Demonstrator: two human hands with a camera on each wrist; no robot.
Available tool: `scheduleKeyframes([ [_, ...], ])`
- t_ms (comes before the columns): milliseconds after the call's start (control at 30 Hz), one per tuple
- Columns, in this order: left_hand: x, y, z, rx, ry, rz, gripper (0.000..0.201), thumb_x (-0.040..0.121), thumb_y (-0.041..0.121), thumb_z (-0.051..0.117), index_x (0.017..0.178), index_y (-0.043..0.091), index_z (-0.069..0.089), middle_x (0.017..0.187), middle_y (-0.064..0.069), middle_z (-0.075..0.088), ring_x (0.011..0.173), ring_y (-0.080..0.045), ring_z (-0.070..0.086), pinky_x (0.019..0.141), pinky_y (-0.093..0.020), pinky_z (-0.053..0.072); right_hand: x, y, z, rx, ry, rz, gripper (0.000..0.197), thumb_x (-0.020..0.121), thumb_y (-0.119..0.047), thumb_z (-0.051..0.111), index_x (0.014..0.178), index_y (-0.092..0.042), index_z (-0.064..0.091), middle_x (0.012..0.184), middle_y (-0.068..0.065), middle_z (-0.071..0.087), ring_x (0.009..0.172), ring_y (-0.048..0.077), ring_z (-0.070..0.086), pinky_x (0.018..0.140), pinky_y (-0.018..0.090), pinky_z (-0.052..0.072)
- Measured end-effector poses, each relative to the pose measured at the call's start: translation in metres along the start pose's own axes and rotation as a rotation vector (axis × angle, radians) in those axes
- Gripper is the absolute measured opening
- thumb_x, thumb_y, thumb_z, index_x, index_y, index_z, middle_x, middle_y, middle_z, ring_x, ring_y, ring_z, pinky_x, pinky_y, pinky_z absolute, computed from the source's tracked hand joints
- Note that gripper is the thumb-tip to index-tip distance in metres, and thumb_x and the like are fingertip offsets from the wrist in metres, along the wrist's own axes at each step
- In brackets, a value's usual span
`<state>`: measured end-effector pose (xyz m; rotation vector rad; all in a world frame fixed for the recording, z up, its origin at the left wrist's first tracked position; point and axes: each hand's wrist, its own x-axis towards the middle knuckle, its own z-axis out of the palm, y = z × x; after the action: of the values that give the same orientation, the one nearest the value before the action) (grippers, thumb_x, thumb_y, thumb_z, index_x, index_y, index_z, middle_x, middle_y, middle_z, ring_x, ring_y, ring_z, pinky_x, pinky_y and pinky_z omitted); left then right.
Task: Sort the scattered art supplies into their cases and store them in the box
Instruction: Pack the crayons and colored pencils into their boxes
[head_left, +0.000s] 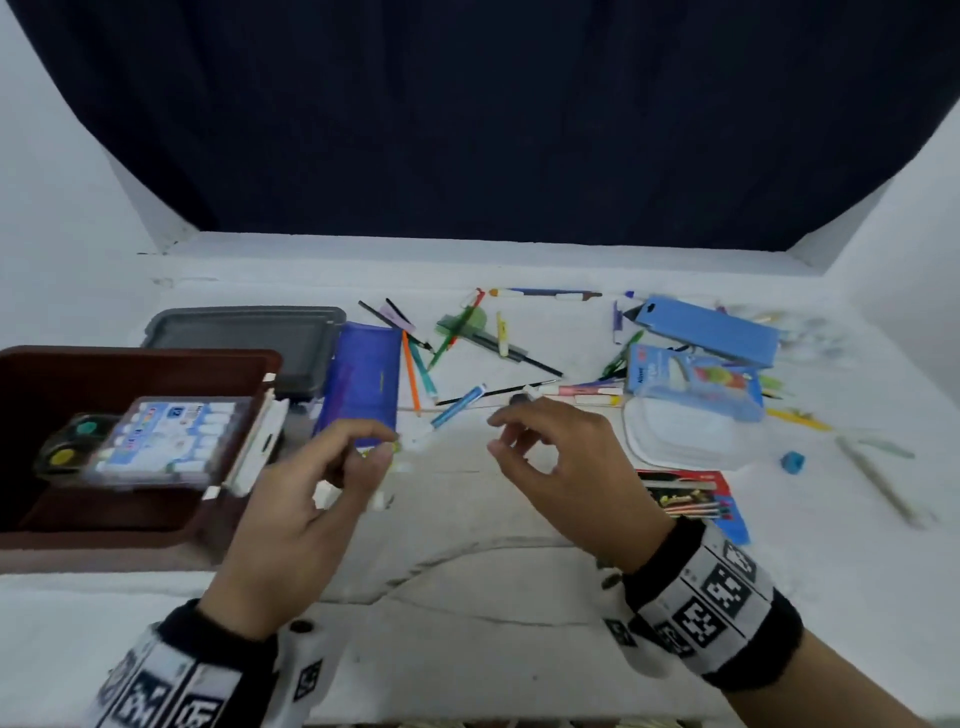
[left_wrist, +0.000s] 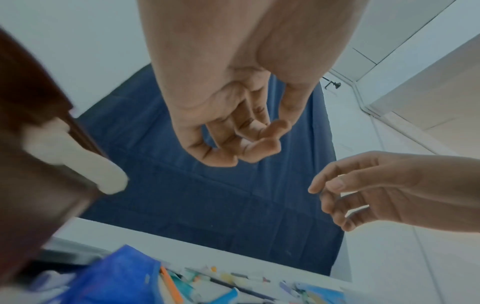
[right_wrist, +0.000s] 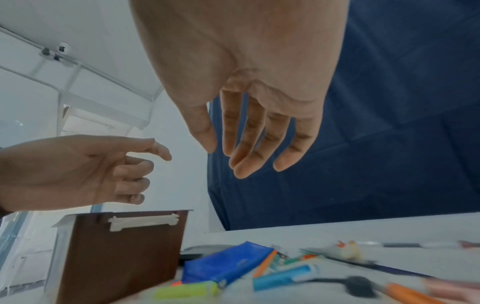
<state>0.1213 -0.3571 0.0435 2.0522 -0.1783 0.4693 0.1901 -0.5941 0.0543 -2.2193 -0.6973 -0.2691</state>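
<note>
Both hands hover low over the white worktop (head_left: 467, 519): the left hand (head_left: 306, 499) with loosely curled fingers, its grip empty, the right hand (head_left: 566, 467) relaxed and holding nothing. Scattered pens and pencils (head_left: 457, 343) lie beyond, beside the blue zip pouch (head_left: 363, 379); the brown plastic box (head_left: 67, 530) sits left. A hasty reach could roll the round pens away.

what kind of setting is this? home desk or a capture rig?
Most likely a staged recording booth, not a home desk. A white-covered table sits between plain white side walls with a dark blue backdrop curtain behind, and a small camera on a ceiling rail looks down at it.
</note>
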Motion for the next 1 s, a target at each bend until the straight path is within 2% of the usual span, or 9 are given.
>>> scheduleKeyframes([
  [167,0.010,0.009,0.081,0.004,-0.107,-0.091,0.016,0.095,0.043,0.059,0.103,0.032,0.066,0.069,-0.005,0.056,0.067,-0.019,0.056,0.064,-0.024,0.046,-0.025,0.063,-0.054,-0.033,-0.051,0.060,0.012,0.091,-0.029,0.068,0.103,-0.025,0.069,0.084,-0.013,0.067,0.080,0.006,0.064,0.077,0.028,0.053],
  [300,0.027,0.011,0.118,0.008,-0.173,-0.162,0.020,0.091,0.050,0.057,0.103,0.036,0.065,0.076,-0.002,0.061,0.071,-0.017,0.059,0.071,-0.032,0.049,-0.021,0.100,-0.086,-0.100,-0.073,0.082,0.011,0.091,-0.030,0.067,0.102,-0.026,0.069,0.082,-0.014,0.066,0.081,0.005,0.063,0.077,0.030,0.054],
  [433,0.063,0.013,0.136,0.095,-0.271,-0.172,0.015,0.093,0.048,0.056,0.101,0.037,0.064,0.080,0.001,0.063,0.078,-0.014,0.060,0.068,-0.025,0.049,0.006,0.123,-0.112,-0.231,-0.165,0.080,0.017,0.092,-0.034,0.063,0.107,-0.027,0.068,0.087,-0.017,0.066,0.085,0.003,0.060,0.083,0.031,0.051],
  [500,0.086,0.008,0.145,0.197,-0.343,-0.128,0.013,0.095,0.044,0.057,0.106,0.039,0.062,0.085,0.008,0.061,0.081,-0.010,0.059,0.066,-0.015,0.044,0.026,0.134,-0.122,-0.299,-0.240,0.071,0.018,0.094,-0.036,0.060,0.109,-0.028,0.067,0.091,-0.016,0.066,0.089,0.005,0.059,0.085,0.035,0.050],
  [600,0.115,-0.003,0.158,0.338,-0.478,-0.053,0.021,0.095,0.042,0.059,0.116,0.042,0.059,0.098,0.014,0.054,0.084,-0.002,0.055,0.070,-0.012,0.042,0.055,0.150,-0.127,-0.374,-0.324,0.054,0.014,0.093,-0.035,0.057,0.101,-0.030,0.067,0.092,-0.016,0.067,0.088,0.007,0.058,0.082,0.038,0.051],
  [733,0.140,-0.012,0.180,0.465,-0.628,0.047,0.031,0.094,0.036,0.062,0.125,0.037,0.060,0.108,0.010,0.049,0.090,-0.003,0.047,0.083,-0.019,0.038,0.090,0.166,-0.128,-0.451,-0.470,0.066,0.020,0.095,-0.031,0.056,0.111,-0.029,0.068,0.102,-0.014,0.068,0.096,0.010,0.058,0.088,0.036,0.049],
  [800,0.149,-0.013,0.192,0.579,-0.705,0.053,0.035,0.094,0.035,0.057,0.129,0.037,0.057,0.119,0.007,0.049,0.103,-0.010,0.051,0.092,-0.024,0.039,0.106,0.169,-0.124,-0.502,-0.582,0.068,0.022,0.095,-0.029,0.056,0.114,-0.027,0.068,0.106,-0.011,0.068,0.101,0.012,0.058,0.090,0.036,0.048],
  [867,0.157,-0.017,0.203,0.681,-0.779,0.072,0.037,0.095,0.036,0.053,0.132,0.038,0.055,0.128,0.006,0.049,0.117,-0.015,0.052,0.102,-0.035,0.040,0.122,0.175,-0.116,-0.557,-0.697,0.081,0.024,0.096,-0.025,0.056,0.116,-0.024,0.068,0.111,-0.008,0.067,0.105,0.014,0.057,0.091,0.035,0.047],
  [1000,0.161,-0.021,0.216,0.791,-0.857,0.107,0.036,0.097,0.035,0.048,0.133,0.040,0.050,0.127,0.004,0.046,0.118,-0.019,0.051,0.102,-0.040,0.035,0.140,0.191,-0.094,-0.643,-0.860,0.087,0.021,0.095,-0.023,0.055,0.110,-0.024,0.070,0.110,-0.002,0.068,0.101,0.017,0.059,0.083,0.034,0.048],
])
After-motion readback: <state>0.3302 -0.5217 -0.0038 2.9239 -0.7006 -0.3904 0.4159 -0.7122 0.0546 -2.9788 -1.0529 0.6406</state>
